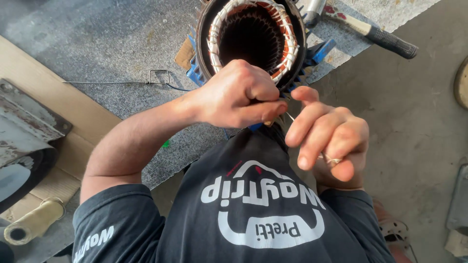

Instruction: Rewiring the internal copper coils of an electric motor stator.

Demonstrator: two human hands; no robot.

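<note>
- One motor stator [251,36] with a blue finned housing stands on a grey mat [97,44] on the floor, at the mat's near edge; its bore shows copper coils bound with white lacing.
- Two hands work at the stator's near rim. The left hand [236,95] is closed, thumb and forefinger pinching a thin white cord [291,117].
- The right hand [326,136] has its fingers loosely curled around the same cord, just beside the left.
- One hammer [370,30] lies at the mat's far right corner.
- One bent wire [122,80] lies on the mat, left of the stator.
- One cardboard sheet [63,112] borders the mat's left edge.
</note>
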